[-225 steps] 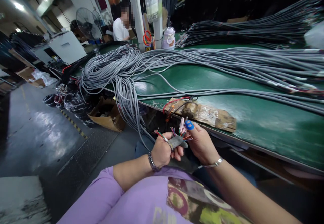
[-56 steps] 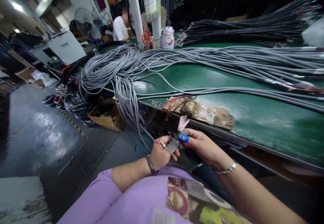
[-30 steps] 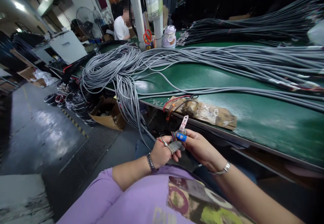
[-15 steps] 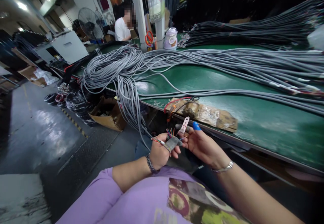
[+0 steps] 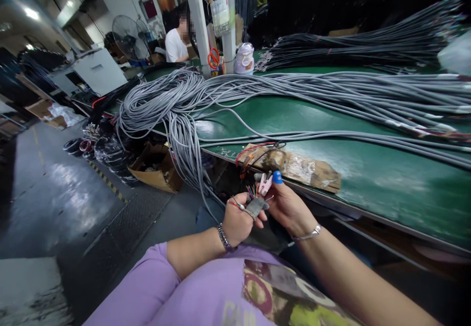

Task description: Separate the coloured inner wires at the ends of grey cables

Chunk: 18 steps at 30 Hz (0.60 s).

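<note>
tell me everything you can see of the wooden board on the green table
The wooden board is long, rough and brown, its right end tapered by angled corners. It lies flat along the near edge of the green table. Shiny, clear film, perhaps tape, covers its middle; left of that sits a brown lump. Red wire and a dark cord run at its left end.

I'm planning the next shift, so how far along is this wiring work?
Looks done: the coloured wires are exposed and fanned out. In hand: the left hand grips them, while the right hand holds a pink clip close by. Left: these ends are loose, so probably unfinished; the grey cables on the green bench may be waiting, but I cannot tell.
</note>
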Each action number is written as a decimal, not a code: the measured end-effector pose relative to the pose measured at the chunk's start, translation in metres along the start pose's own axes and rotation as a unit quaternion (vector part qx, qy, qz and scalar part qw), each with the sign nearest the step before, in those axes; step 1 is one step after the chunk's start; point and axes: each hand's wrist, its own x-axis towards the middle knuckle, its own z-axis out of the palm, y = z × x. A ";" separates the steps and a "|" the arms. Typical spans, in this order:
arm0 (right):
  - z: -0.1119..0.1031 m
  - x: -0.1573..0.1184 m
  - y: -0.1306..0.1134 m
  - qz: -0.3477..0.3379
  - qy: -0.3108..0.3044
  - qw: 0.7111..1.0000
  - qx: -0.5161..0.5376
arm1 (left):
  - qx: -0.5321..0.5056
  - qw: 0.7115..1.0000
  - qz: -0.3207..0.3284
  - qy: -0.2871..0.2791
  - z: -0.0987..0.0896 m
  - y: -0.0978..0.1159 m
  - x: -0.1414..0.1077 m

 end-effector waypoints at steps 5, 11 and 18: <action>0.003 -0.001 0.001 0.008 0.040 0.996 0.074 | 0.020 1.000 -0.021 0.003 -0.002 -0.005 -0.002; -0.006 -0.005 0.002 0.042 0.010 0.995 0.086 | 0.019 1.000 0.005 0.004 -0.012 -0.004 -0.008; -0.003 -0.005 -0.004 0.032 0.032 0.997 0.070 | 0.134 0.981 0.129 0.045 -0.020 0.010 -0.001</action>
